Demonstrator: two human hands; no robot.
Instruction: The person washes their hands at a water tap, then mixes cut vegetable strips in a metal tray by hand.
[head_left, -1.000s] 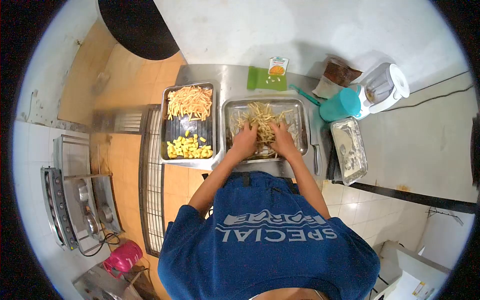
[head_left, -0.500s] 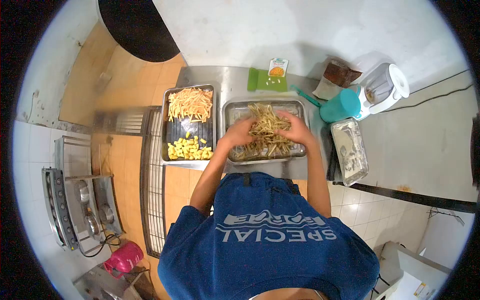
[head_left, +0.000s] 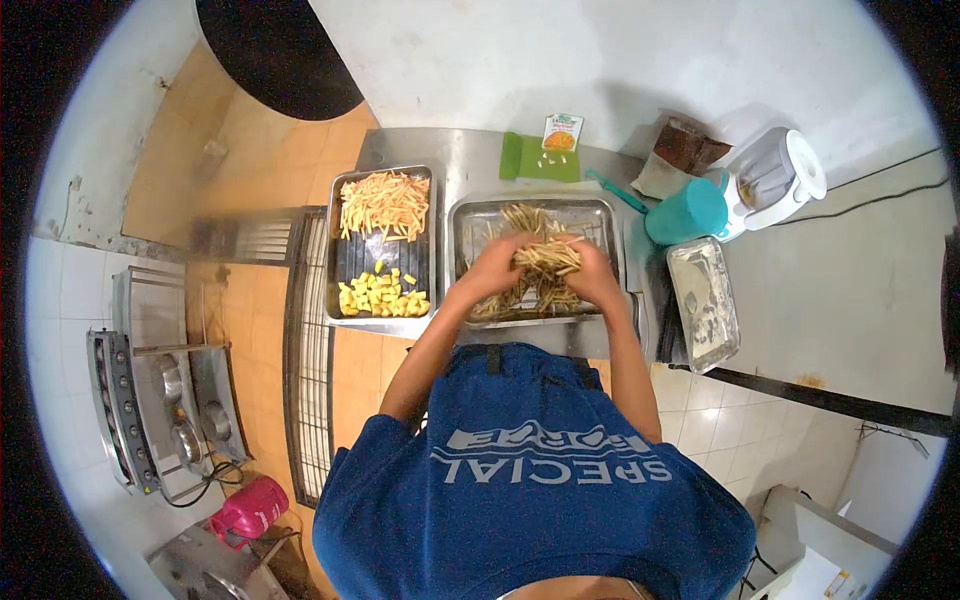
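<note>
Over the right-hand metal tray [head_left: 462, 312] my left hand [head_left: 495, 268] and my right hand [head_left: 592, 276] face each other. Between them they gather a bunch of thin yellow-brown strips [head_left: 547, 257], cut like fries; I cannot make out the exact food. Fingers of both hands curl round the bunch, partly hidden by it. More strips lie loose beneath, on the tray's floor. Left of this stands a dark tray [head_left: 352, 257] with pale orange strips [head_left: 384, 207] at the far end and yellow chunks [head_left: 383, 297] at the near end.
Behind the trays lie a green board [head_left: 540, 165] and a seasoning packet [head_left: 562, 132]. To the right are a teal jug [head_left: 687, 212], a white blender [head_left: 785, 180], a brown packet [head_left: 685, 150] and a tray with white powder [head_left: 703, 300]. A pink gas cylinder [head_left: 250, 508] stands at lower left.
My hands have drawn closer together, and their fingers have closed round a bunch of strips. Earlier they were wider apart at the sides of the pile.
</note>
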